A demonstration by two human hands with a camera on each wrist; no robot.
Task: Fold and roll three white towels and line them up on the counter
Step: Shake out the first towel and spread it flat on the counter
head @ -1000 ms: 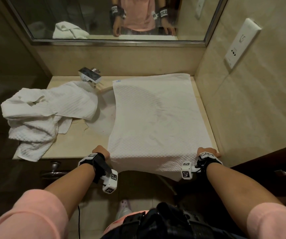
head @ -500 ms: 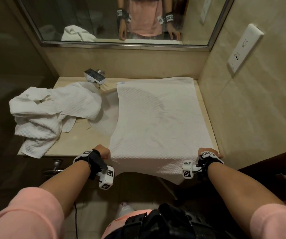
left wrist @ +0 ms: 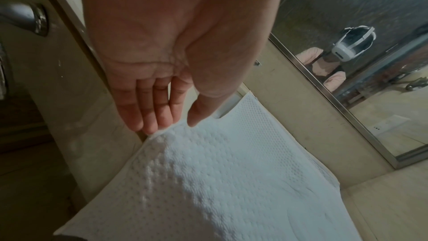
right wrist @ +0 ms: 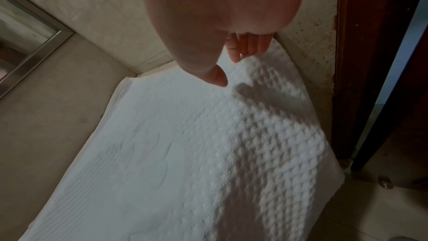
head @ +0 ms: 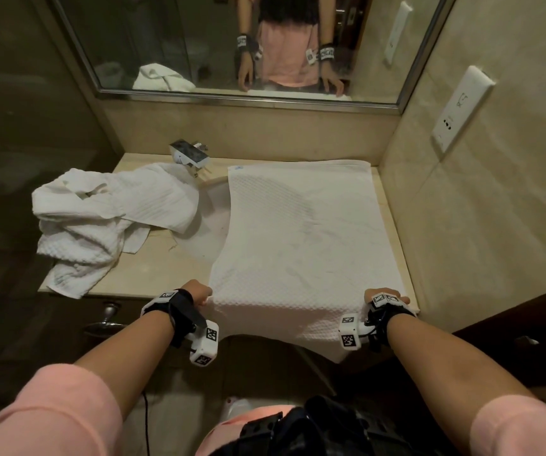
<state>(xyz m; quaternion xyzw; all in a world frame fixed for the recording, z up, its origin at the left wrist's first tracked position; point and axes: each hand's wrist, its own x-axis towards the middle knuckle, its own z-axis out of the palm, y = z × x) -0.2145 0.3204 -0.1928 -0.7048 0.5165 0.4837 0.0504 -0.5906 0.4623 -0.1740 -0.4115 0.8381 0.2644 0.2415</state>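
One white waffle towel (head: 298, 245) lies spread flat on the right half of the beige counter (head: 166, 268), and its near end hangs over the front edge. My left hand (head: 199, 292) is at the towel's near left edge. In the left wrist view this hand (left wrist: 176, 125) pinches that edge of the towel (left wrist: 231, 180) between thumb and fingertips. My right hand (head: 388, 297) is at the near right edge. There its fingers (right wrist: 245, 49) touch the border of the towel (right wrist: 185, 153), with the thumb lifted just off the cloth. A crumpled heap of white towels (head: 100, 218) lies at the counter's left end.
A chrome faucet (head: 189, 154) stands at the back, and the towels partly cover the sink basin (head: 212, 225). A mirror (head: 199, 44) hangs above. The tiled wall with a socket plate (head: 459, 113) closes the right side. A drawer handle (head: 108, 315) sits below the counter on the left.
Both hands stay at the towel's near edge and the towel has not shifted. Only the head view has tilted up a little.
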